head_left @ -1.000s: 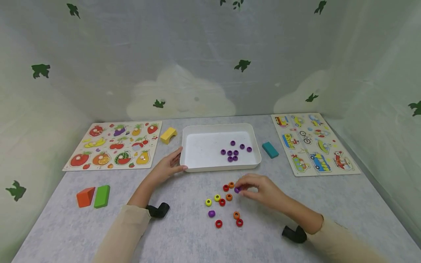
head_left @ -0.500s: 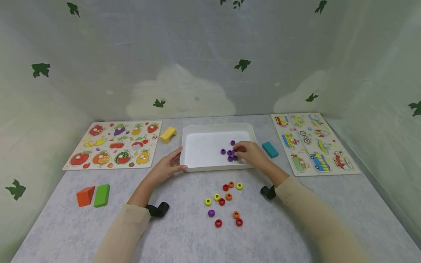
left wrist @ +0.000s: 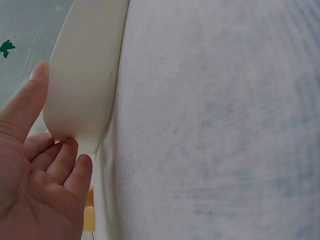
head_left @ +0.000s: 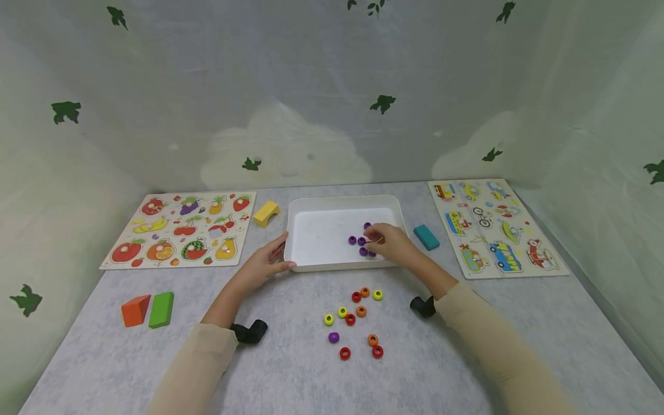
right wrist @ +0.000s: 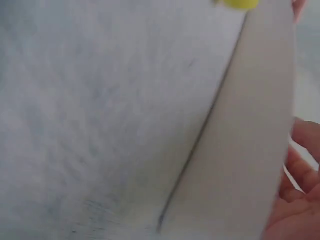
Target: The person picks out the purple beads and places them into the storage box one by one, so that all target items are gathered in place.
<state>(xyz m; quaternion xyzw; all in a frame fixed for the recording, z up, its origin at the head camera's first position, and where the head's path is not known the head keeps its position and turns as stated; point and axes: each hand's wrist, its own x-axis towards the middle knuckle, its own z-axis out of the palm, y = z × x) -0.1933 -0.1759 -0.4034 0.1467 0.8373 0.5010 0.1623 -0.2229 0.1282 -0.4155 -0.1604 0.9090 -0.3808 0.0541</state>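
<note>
At the front left corner of a white tray (head_left: 316, 222), my left hand (head_left: 261, 266) holds the tray, thumb toward the front wall and fingers at the left side. In the left wrist view, the left hand's thumb (left wrist: 39, 75) meets the rim and the fingertips bend against the corner. My right hand (head_left: 390, 243) reaches over the tray's front wall, thumb and forefinger parted low among purple beads (head_left: 352, 240); it hides some of them. The right wrist view shows its fingers (right wrist: 304, 137) partly behind the tray wall (right wrist: 235, 130).
Red, orange and yellow beads, plus one purple bead (head_left: 334, 338), lie before the tray. Around it are a yellow block (head_left: 266, 214), teal block (head_left: 426, 237), orange block (head_left: 135, 311) and green block (head_left: 161, 310). A fruit puzzle (head_left: 176, 236) and vehicle puzzle (head_left: 487, 227) flank the table.
My right hand carried a purple bead from the loose beads into the tray, uncovering a yellow bead. Since then its thumb and forefinger have spread slightly. The left hand has stayed put.
</note>
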